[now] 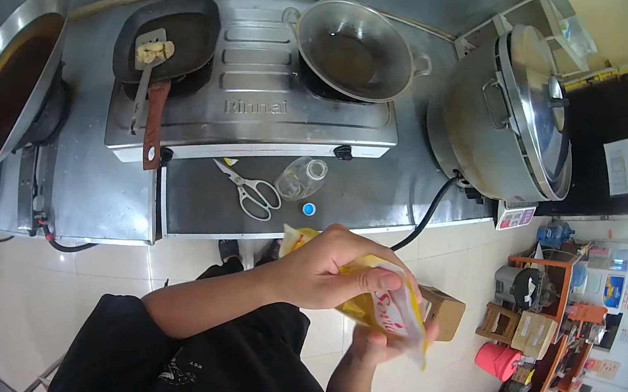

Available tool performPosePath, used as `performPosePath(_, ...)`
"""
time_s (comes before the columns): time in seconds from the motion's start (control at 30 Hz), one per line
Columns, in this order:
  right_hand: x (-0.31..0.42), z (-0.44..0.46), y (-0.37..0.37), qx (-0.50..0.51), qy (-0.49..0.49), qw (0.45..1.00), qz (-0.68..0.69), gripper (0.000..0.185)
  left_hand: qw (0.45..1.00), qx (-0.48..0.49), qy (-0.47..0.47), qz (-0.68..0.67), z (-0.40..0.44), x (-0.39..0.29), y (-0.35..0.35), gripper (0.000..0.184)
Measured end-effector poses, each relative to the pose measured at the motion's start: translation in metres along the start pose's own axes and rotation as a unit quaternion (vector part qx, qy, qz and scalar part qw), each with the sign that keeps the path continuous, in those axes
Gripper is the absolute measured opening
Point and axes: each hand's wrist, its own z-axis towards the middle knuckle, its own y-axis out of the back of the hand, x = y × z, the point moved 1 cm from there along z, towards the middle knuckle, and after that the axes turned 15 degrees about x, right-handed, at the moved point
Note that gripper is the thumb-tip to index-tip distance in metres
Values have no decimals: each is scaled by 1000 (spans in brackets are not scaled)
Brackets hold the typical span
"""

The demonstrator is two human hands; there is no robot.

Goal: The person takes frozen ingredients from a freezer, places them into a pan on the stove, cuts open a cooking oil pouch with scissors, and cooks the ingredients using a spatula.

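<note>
A soft plastic pouch (403, 317) of yellow cooking oil, with red lettering on a pale panel, is held in front of my body. My left hand (326, 270) reaches across and grips it from above, thumb pressed on its face. Below, my right hand (380, 346) holds the pouch's other end, its fingers partly hidden behind it. On the dark counter edge just beyond lie scissors (252, 192) with white handles, a clear glass bottle (300, 179) without a cap, and a small blue cap (309, 209).
A two-burner stove (254, 106) carries a square pan (192, 28) with a spatula (142, 82) and a two-handled wok (353, 47). A large wok (48, 15) stands left, a big lidded pot (472, 106) right. A cardboard box (444, 313) sits on the floor.
</note>
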Motion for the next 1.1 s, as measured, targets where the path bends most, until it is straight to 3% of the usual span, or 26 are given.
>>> performPosePath(0.1,-12,-6,-4,-61,-7,995,81,67,998,39,-18,51,3,-11,-1,16)
performPosePath(0.13,-10,-3,-8,-79,-11,992,94,57,996,66,-26,63,4,-17,1,15)
performPosePath(0.2,1,10,-3,-42,-31,984,171,46,988,121,-39,86,6,-31,7,15)
performPosePath(0.3,21,34,-9,-14,9,990,139,29,980,175,-51,77,11,-49,9,13)
performPosePath(0.43,30,40,1,15,26,969,244,47,978,204,-30,20,15,-57,7,19)
performPosePath(0.47,33,37,3,10,6,972,235,52,979,205,-1,6,14,-59,7,20)
performPosePath(0.57,32,31,8,27,70,993,92,51,979,196,40,-49,11,-59,2,25)
performPosePath(0.6,31,29,7,25,104,994,-20,37,978,190,47,-71,10,-57,2,27)
performPosePath(0.7,26,15,15,36,127,981,-139,29,976,193,-88,-40,9,-46,3,29)
performPosePath(0.8,37,21,13,46,141,980,-134,39,975,208,2,-80,-3,-35,6,30)
performPosePath(0.87,40,28,14,55,192,969,-144,27,978,202,-9,-39,-1,-38,6,29)
performPosePath(1.0,46,24,8,21,157,972,-172,21,981,191,-14,25,8,-48,3,29)
performPosePath(1.1,41,29,5,-31,126,988,-85,20,975,220,-16,26,16,-41,8,35)
